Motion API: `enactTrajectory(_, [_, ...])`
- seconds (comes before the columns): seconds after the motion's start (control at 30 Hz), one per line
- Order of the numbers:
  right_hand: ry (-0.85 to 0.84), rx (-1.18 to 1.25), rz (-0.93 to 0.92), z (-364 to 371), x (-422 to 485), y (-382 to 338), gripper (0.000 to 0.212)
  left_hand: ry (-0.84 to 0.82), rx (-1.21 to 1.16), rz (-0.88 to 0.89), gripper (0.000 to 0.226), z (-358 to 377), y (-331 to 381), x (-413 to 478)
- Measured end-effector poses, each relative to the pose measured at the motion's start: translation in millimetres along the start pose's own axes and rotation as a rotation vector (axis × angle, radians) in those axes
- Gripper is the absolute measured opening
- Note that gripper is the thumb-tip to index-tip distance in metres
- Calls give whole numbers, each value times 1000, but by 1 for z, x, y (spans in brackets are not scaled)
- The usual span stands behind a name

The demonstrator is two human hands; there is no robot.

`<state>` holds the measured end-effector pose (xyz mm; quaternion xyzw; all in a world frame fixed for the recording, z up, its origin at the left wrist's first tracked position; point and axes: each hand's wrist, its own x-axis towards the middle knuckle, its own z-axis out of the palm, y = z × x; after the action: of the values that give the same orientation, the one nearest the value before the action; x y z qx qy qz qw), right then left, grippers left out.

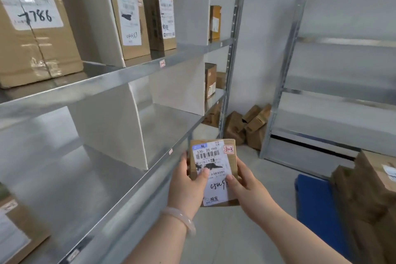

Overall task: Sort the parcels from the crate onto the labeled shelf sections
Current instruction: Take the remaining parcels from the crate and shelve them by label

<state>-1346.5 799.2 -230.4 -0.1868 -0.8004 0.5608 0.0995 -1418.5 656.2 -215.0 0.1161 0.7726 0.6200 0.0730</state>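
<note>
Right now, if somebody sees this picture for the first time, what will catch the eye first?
The small parcel, low in the centre, held by the left hand and right hand, its white label marked 2-3 in red. Then the big carton with handwritten 7786 on the upper shelf, top left.

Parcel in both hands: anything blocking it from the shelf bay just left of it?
Nothing visible. The left hand and right hand hold the parcel just off the shelf edge; the bay right of the white divider is open-fronted, no box across it. Shelf tag unreadable, so a match with the red 2-3 can't be confirmed.
</note>
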Motion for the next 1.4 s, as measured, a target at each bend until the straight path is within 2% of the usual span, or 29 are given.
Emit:
enactTrajectory(0.13, [-58, 11, 17, 13, 81, -4, 49, 24, -11, -31, 32, -4, -9, 70])
enactTrajectory(0.3, [-97, 9, 29, 35, 163, -15, 49, 74, -16, -73, 38, -14, -18, 152])
enactTrajectory(0.43, [-188, -46, 10, 50, 213, -14, 49, 121, 30, -105, 33, -21, -33, 190])
enactTrajectory(0.53, [-293, -42, -10, 66, 254, -11, 50, 190, 66, -129, 38, -26, -46, 215])
enactTrajectory(0.7, [-511, -49, -73, 89, 325, -3, 50, 415, 160, -125, 47, -26, -69, 254])
enactTrajectory(0.8, [-680, -109, -159, 95, 368, -5, 56, 540, 227, -108, 51, -17, -77, 269])
enactTrajectory(0.87, [-765, -153, -222, 104, 392, -4, 68, 606, 209, -121, 50, -11, -83, 277])
enactTrajectory(0.97, [-836, -208, -281, 119, 417, -2, 77, 738, 215, -145, 46, -8, -84, 286])
enactTrajectory(1.13, [-862, -173, -403, 140, 433, 7, 53, 857, 264, -218, 50, -1, -93, 291])
enactTrajectory(1.27, [-873, -118, -437, 161, 425, 19, 66, 970, 305, -302, 61, 2, -114, 286])
enactTrajectory(1.4, [-903, -78, -470, 170, 425, 32, 71, 974, 275, -385, 63, 3, -129, 285])
